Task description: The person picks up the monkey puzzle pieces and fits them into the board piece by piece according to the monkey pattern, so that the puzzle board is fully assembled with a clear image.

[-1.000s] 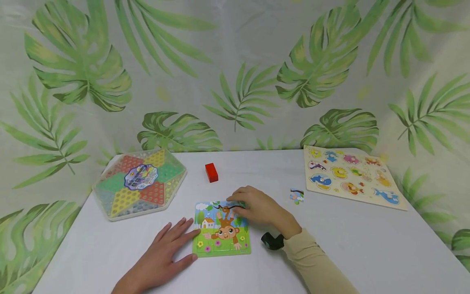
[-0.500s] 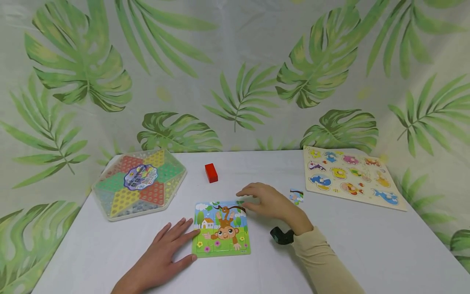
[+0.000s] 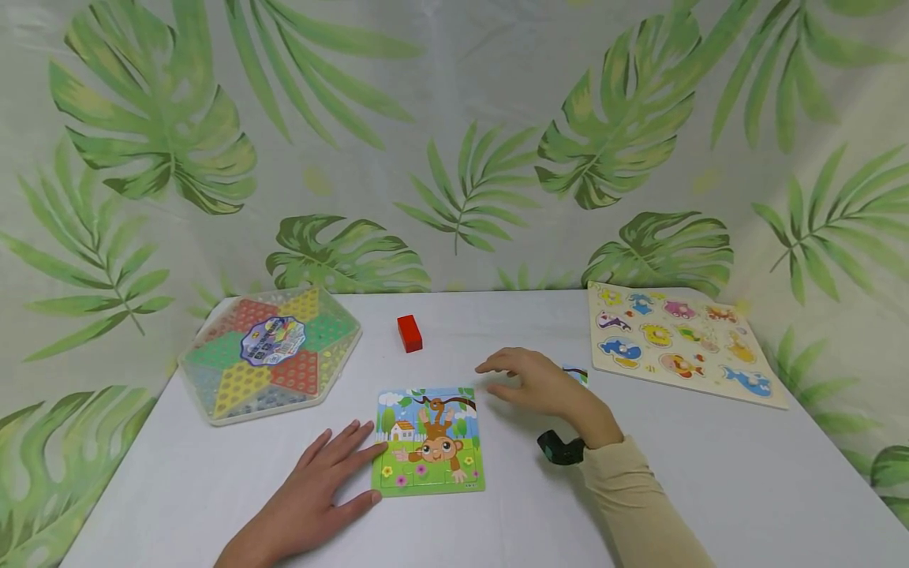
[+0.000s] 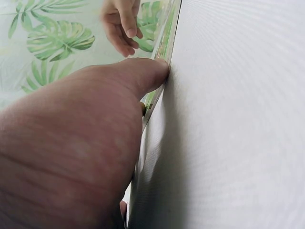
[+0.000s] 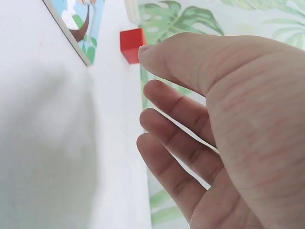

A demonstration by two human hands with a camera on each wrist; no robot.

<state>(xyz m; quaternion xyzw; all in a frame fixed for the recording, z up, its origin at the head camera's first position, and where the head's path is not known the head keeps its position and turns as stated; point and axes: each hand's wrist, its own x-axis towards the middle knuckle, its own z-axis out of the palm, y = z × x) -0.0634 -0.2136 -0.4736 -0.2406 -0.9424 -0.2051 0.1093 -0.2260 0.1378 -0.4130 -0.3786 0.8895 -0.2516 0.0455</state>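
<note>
A square jigsaw puzzle [image 3: 429,442] with a hanging monkey, a house and flowers lies flat at the front middle of the table. My left hand [image 3: 319,489] rests beside it with spread fingers, thumb and fingertip at its left edge. In the left wrist view the thumb [image 4: 147,74] touches the puzzle's side. To the right of the puzzle, my right hand [image 3: 533,383] hovers over the table, fingers loosely bent and holding nothing. Behind that hand shows part of a small picture card [image 3: 577,374] with a branch on it; the rest is hidden.
A red block [image 3: 409,334] stands behind the puzzle. At the back left lies a hexagonal Chinese checkers box [image 3: 234,398]. A wooden peg puzzle board [image 3: 604,359] with sea animals lies at the back right. Leaf-patterned cloth [image 3: 469,158] hangs behind the table.
My right hand has left the puzzle's top right corner and moved right, now partly covering the small picture card. The left hand has stayed in place.
</note>
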